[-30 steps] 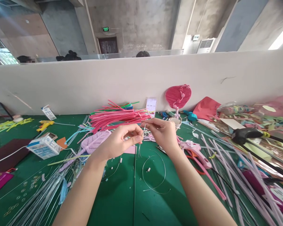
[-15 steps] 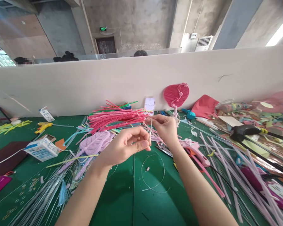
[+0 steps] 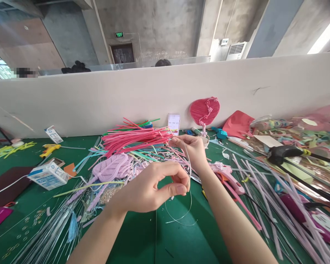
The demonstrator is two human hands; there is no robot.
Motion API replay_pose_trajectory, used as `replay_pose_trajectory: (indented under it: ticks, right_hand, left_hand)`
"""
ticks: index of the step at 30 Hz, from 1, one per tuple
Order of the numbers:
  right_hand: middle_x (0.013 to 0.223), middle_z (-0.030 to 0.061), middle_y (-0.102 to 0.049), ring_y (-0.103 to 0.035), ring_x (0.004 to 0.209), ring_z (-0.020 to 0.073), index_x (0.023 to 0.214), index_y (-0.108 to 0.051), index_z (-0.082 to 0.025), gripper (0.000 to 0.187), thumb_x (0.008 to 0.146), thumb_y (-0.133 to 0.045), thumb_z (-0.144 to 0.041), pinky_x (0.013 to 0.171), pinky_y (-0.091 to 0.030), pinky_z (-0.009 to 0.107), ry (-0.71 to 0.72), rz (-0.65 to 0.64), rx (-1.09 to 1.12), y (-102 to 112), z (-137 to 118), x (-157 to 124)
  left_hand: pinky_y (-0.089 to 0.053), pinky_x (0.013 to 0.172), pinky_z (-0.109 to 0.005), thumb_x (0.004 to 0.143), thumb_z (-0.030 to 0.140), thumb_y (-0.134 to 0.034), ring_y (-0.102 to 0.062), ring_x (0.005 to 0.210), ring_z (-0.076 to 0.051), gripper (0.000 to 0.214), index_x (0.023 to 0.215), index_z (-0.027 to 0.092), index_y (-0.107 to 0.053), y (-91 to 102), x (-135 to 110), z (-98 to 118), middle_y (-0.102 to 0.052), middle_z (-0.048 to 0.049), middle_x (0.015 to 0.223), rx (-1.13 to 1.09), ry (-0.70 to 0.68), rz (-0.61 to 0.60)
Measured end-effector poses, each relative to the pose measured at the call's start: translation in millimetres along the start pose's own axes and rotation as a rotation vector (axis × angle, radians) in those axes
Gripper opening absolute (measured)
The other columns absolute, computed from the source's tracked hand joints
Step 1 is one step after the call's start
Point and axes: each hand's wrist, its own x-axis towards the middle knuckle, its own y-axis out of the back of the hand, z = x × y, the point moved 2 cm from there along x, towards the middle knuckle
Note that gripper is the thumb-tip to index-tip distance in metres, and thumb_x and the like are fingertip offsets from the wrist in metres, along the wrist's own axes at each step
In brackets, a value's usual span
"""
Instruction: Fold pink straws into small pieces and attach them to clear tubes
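While my left hand pinches the wire low, fingertips together, the strand bows above the green table to my right hand, thumb and finger pressed on its upper part; light, even tension should prevent kinks.

The green tabletop bears a yellow glue gun, a white-and-blue box and a sheaf of thin wires at left, a pink glue gun and lilac strips at right.
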Motion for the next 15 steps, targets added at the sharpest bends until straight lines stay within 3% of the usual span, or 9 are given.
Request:
replay_pose_trajectory:
  ticks: [9,15]
  right_hand:
    - [0.07,0.0029,-0.073,-0.071,0.073,0.0195,0.07,-0.073,-0.018,0.028,0.06,-0.084,-0.042,0.081,-0.056,0.034,-0.216,-0.05,0.303,-8,13,0]
    - [0.072,0.0035,-0.073,-0.072,0.073,0.0176,0.068,-0.072,-0.017,0.027,0.057,-0.087,-0.036,0.08,-0.058,0.029,-0.41,-0.11,0.42,-17,19,-2]
  left_hand:
    - [-0.044,0.075,-0.023,0.092,0.016,-0.051,-0.053,0.074,-0.012,0.015,0.078,0.018,-0.054,-5.9,-5,12,-0.06,-0.0011,0.079,0.102,-0.085,-0.084]
    - [-0.044,0.074,-0.024,0.092,0.016,-0.051,-0.054,0.075,-0.012,0.015,0.078,0.018,-0.054,0.1,-6,11,-0.06,-0.0009,0.077,0.081,-0.12,-0.032]
